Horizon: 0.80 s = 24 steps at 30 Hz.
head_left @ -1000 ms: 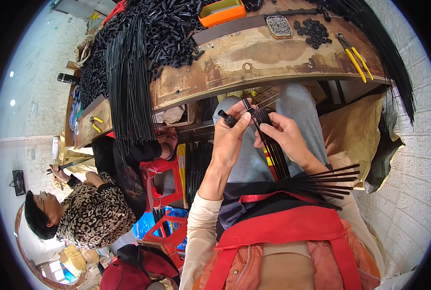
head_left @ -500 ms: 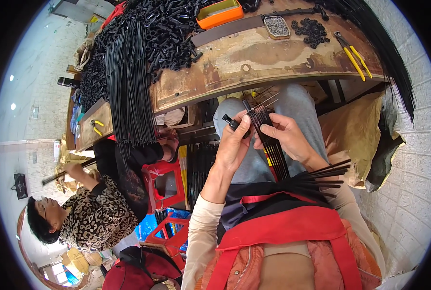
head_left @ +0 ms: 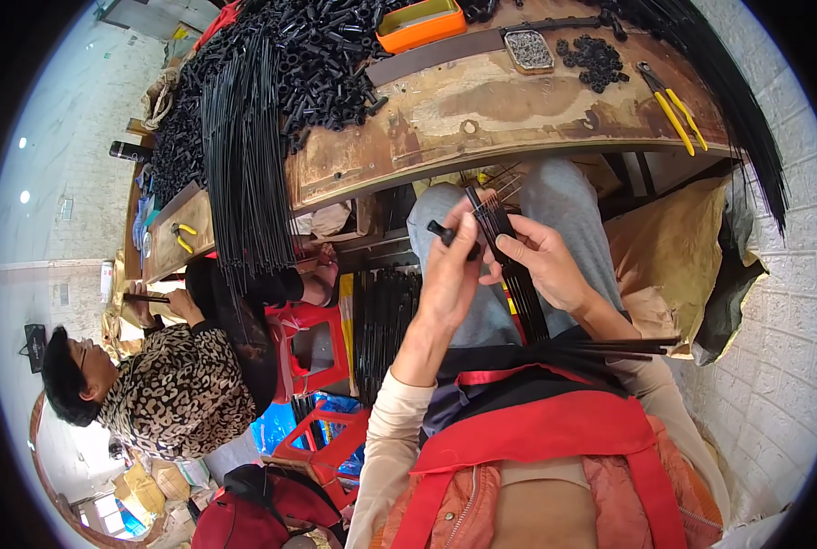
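Note:
Above my lap, my left hand (head_left: 447, 265) is closed, with a short black plastic fitting (head_left: 443, 231) with a flared end between its thumb and fingers. Its fingertips meet the upper end of a bundle of thin black rods (head_left: 522, 297). My right hand (head_left: 547, 263) grips that bundle from the right, thumb lying across it. A dark tubular piece (head_left: 472, 196) sticks up at the top of the bundle, by my left fingertips. The rods slant down toward my waist, and more dark rod ends (head_left: 628, 348) fan out over my right forearm.
A wooden bench (head_left: 463, 101) ahead bears a heap of black fittings (head_left: 326, 73), hanging black rods (head_left: 243, 165), an orange tray (head_left: 422, 29), a tin of small metal parts (head_left: 528, 51) and yellow-handled pliers (head_left: 672, 108). At left, a co-worker (head_left: 184, 393) sits near red stools (head_left: 312, 352).
My left hand has shifted slightly, turning the flared fitting. The rod ends over my right forearm have drawn closer together. The co-worker's hands have come together around a dark rod-like piece.

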### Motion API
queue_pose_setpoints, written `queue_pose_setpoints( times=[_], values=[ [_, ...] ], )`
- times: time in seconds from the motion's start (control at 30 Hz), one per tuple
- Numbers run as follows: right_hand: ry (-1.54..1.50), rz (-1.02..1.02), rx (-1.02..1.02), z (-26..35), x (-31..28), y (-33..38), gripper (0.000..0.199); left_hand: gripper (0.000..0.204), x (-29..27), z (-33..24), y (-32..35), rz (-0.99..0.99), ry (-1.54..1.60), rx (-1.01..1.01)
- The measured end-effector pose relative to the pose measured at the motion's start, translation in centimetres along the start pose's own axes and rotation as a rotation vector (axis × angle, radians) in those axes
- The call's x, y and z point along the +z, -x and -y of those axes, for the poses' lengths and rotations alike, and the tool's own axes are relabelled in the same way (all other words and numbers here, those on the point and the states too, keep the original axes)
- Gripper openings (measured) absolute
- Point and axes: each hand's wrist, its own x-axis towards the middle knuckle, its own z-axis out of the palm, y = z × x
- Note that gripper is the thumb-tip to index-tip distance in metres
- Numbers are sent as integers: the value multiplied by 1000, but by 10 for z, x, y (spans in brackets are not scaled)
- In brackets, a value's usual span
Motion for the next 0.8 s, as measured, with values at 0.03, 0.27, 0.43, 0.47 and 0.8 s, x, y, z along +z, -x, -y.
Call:
queue_pose_setpoints(
  times=[0.03, 0.27, 0.43, 0.47, 0.8],
  values=[
    [-14, -8, -8, 1, 2, 0, 28, 52, 1, -6, -4, -77, -28, 119],
    [4, 57, -19, -3, 4, 1, 25, 42, 20, -65, -45, 104, -361, 225],
    [42, 97, -4, -2, 3, 3, 25, 44, 3, -56, -40, 270, -186, -109],
    [41, 93, -5, -1, 5, 4, 25, 44, 2, -52, -35, 273, -186, -111],
    [18, 31, -12, 1, 3, 1, 32, 26, -6, -37, -28, -138, -262, 201]
  ],
)
